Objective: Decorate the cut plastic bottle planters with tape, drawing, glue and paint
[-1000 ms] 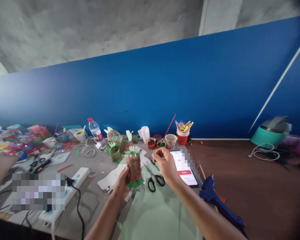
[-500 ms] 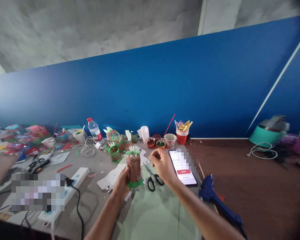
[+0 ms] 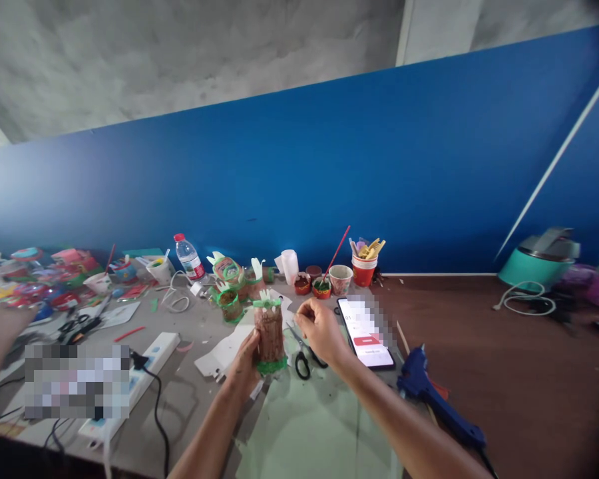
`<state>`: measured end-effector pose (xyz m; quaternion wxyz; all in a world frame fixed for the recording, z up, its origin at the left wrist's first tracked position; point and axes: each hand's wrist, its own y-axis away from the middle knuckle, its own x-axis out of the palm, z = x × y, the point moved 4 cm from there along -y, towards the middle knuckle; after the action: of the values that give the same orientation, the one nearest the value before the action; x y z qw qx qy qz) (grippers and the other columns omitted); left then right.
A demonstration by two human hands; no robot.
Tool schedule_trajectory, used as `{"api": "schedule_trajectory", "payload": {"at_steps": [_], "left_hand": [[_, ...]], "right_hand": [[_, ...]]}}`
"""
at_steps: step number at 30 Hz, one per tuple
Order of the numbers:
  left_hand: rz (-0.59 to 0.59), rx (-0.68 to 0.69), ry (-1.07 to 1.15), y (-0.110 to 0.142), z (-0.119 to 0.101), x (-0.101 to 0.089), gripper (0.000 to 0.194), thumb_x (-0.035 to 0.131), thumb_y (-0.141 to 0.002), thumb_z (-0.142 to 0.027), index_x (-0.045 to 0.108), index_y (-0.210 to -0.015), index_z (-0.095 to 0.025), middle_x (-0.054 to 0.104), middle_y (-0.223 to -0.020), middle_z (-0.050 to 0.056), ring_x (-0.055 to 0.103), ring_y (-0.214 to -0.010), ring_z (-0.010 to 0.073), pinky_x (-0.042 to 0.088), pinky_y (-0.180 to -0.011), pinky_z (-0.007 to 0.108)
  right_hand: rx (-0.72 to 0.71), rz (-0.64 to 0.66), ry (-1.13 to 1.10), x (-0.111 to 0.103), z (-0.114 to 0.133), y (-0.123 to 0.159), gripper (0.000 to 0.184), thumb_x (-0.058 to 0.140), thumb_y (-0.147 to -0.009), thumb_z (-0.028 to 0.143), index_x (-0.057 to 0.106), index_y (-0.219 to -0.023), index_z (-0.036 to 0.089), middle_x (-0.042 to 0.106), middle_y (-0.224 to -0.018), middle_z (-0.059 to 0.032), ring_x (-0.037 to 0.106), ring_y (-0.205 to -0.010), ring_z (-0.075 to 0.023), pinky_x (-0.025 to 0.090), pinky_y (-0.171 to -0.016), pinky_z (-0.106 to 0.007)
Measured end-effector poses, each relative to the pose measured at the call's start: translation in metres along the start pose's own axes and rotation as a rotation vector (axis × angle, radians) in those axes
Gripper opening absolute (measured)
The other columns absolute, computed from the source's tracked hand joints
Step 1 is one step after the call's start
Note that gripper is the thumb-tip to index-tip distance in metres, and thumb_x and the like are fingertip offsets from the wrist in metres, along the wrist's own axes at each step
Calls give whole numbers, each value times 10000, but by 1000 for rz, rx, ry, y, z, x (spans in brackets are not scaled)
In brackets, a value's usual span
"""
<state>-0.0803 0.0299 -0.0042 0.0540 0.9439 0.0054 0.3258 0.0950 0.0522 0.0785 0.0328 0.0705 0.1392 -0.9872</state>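
Observation:
My left hand (image 3: 245, 364) is wrapped round a brown, bark-textured cylinder (image 3: 269, 338) with green edging at top and bottom and small white upright pieces on its top rim. The cylinder stands upright in the grip. Just right of it, my right hand (image 3: 320, 327) has thumb and fingertips pinched together, apart from the cylinder; what they hold, if anything, is too small to make out. Black-handled scissors (image 3: 302, 365) lie between the two hands. Right of my right hand is a lit phone (image 3: 374, 356).
A blue glue gun (image 3: 436, 399) lies right of the phone. Behind stand a paint cup with green paint (image 3: 322, 287), a red cup of plastic cutlery (image 3: 363, 273), similar green-edged pieces (image 3: 229, 307) and a water bottle (image 3: 188, 258). A power strip (image 3: 156, 352) and another person's hand (image 3: 7, 326) are left.
My right hand has shifted very slightly to the left, still pinched. My left hand keeps its hold on the cylinder, nearly unmoved.

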Motion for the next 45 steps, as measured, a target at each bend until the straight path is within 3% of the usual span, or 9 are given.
{"api": "schedule_trajectory", "payload": {"at_steps": [2,5,9,13,21,24,28,34,45], "left_hand": [[6,7,-4,1,-1,1,425,804,-685,-393,696,-1015,-147,772,-890,94,704,-1001,308,553,-902,409],[4,10,-12,3,-1,3,404,785,-707,-383,693,-1021,-146,769,-933,106,706,-992,315,559,-884,424],[-26,25,-28,3,-2,2,381,776,-716,-369,691,-1006,-137,767,-928,112,706,-987,320,568,-856,420],[-32,29,-23,2,-2,1,379,788,-699,-367,691,-991,-146,767,-933,101,709,-977,307,567,-852,405],[-11,46,-23,2,-4,4,370,797,-674,-386,705,-931,-136,769,-916,89,709,-956,307,558,-858,398],[-26,29,-21,2,-3,4,343,764,-707,-372,707,-947,-133,769,-918,91,708,-965,307,558,-861,394],[-45,17,-18,1,-2,3,373,768,-702,-366,705,-978,-124,770,-896,98,712,-955,303,561,-857,384],[-14,8,-16,2,-2,2,363,756,-724,-386,702,-977,-131,769,-904,105,714,-952,310,567,-851,412],[-37,30,28,-1,0,0,310,776,-710,-337,713,-931,-128,776,-914,113,711,-978,324,560,-880,423]], "right_hand": [[-3,28,-29,2,-2,0,103,541,-737,284,502,-805,217,531,-589,42,451,-495,-132,354,-499,-253],[-12,72,-70,5,-2,1,272,547,-720,252,498,-984,211,566,-638,44,488,-524,-141,380,-514,-250],[-75,117,11,7,2,3,95,535,-769,278,556,-822,202,608,-685,5,552,-628,-157,411,-588,-259],[-107,195,95,9,4,4,150,505,-820,277,577,-713,201,622,-656,6,558,-628,-153,403,-601,-252],[-87,294,243,16,3,9,88,583,-775,141,658,-789,185,717,-811,-38,632,-751,-175,436,-671,-247],[-114,347,310,19,2,10,111,603,-763,127,639,-680,191,698,-731,-18,601,-681,-157,400,-622,-235],[-98,300,373,16,-2,9,153,597,-745,100,587,-626,195,653,-651,7,552,-613,-140,353,-577,-228],[-53,257,411,9,-8,5,178,596,-740,109,661,-864,219,712,-750,-10,615,-670,-169,368,-592,-230],[-80,246,541,14,-11,4,118,577,-824,174,693,-821,199,755,-877,-75,680,-803,-223,422,-679,-267]]}}
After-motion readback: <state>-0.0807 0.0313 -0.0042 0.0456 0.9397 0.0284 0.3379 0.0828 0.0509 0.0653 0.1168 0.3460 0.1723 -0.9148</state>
